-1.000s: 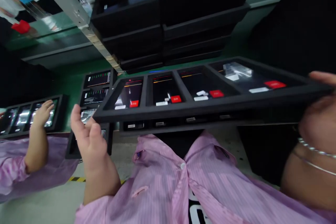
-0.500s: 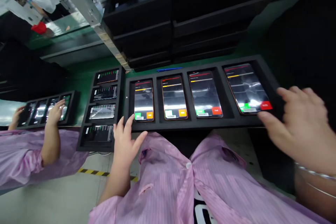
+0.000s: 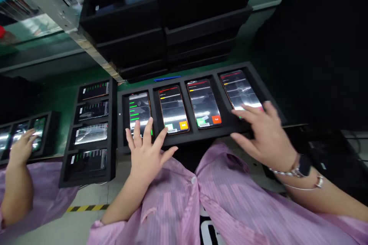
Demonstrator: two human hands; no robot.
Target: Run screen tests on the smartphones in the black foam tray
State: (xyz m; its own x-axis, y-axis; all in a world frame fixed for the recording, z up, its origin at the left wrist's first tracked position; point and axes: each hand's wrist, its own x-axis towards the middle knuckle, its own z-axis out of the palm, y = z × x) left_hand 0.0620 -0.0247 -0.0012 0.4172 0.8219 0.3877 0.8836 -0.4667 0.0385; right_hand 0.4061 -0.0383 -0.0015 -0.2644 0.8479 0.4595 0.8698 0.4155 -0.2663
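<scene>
A black foam tray (image 3: 184, 142) holds several smartphones side by side, their screens lit with test readouts. My left hand (image 3: 146, 153) rests spread at the tray's near edge, its fingertips on the lower end of the leftmost phone (image 3: 140, 113). My right hand (image 3: 266, 134) lies open over the lower end of the rightmost phone (image 3: 240, 90), and that hand hides part of its screen. The two middle phones (image 3: 173, 109) (image 3: 204, 103) are untouched, each showing coloured buttons low on the screen. Neither hand grips anything.
A second black tray of phones (image 3: 112, 138) stands left of my hands. Further left, a co-worker's hand (image 3: 21, 147) lies on another phone tray (image 3: 48, 134). Stacked black trays (image 3: 161, 34) rise behind, with a blue pen (image 3: 166, 79) before them. Yellow-black tape (image 3: 86, 208) marks the floor.
Both my hands have come down onto the tray from above and beside it. The leftmost phone's screen now shows green bars instead of buttons. The view has swung slightly.
</scene>
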